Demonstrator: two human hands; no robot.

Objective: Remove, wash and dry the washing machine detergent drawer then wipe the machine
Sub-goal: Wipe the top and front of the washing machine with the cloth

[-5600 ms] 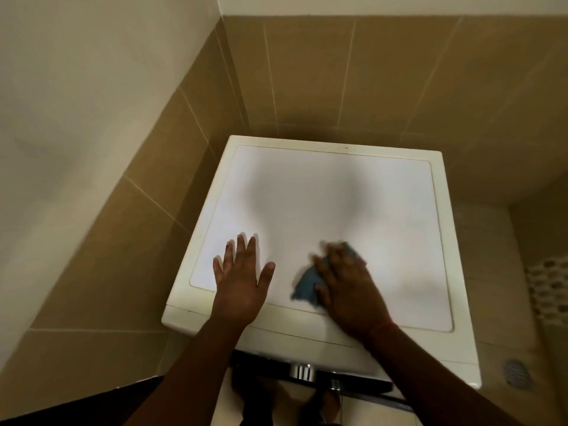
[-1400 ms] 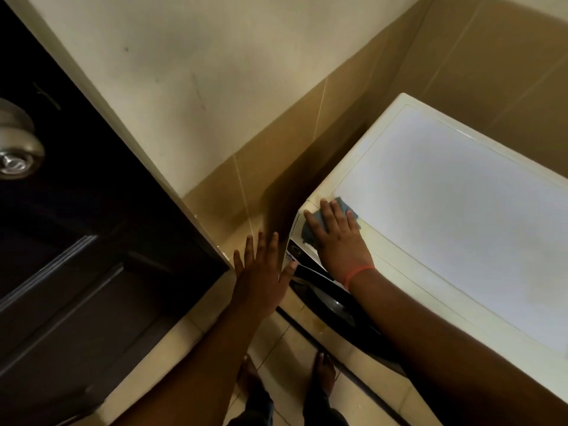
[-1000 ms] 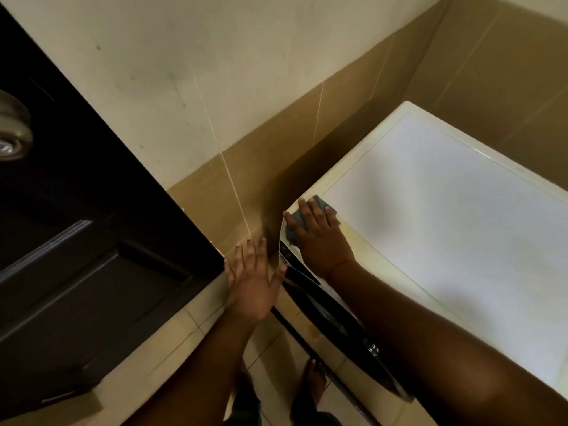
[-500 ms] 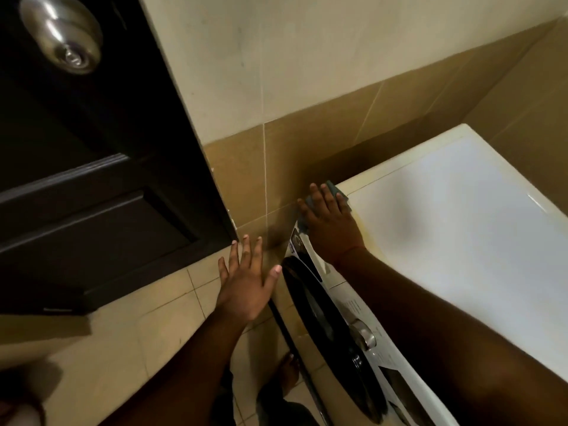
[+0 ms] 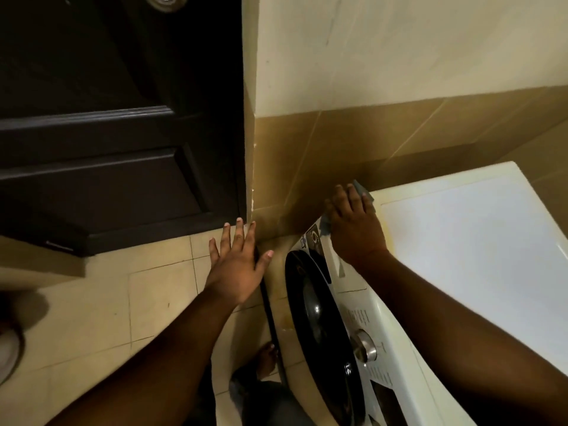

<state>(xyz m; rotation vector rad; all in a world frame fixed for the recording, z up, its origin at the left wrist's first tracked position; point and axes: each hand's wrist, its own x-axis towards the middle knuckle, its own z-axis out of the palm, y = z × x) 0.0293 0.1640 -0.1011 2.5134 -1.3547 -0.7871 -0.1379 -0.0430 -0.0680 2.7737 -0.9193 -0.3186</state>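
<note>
Your right hand [image 5: 353,222] presses a blue cloth [image 5: 362,188] flat-fingered onto the washing machine [image 5: 461,241] at its top's front corner nearest the wall, left hand [image 5: 238,265] spread and empty in mid-air; the cloth could slip off that edge.

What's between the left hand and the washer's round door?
Head view: a dark hose runs down between the left hand and the door, over floor tile.
</note>
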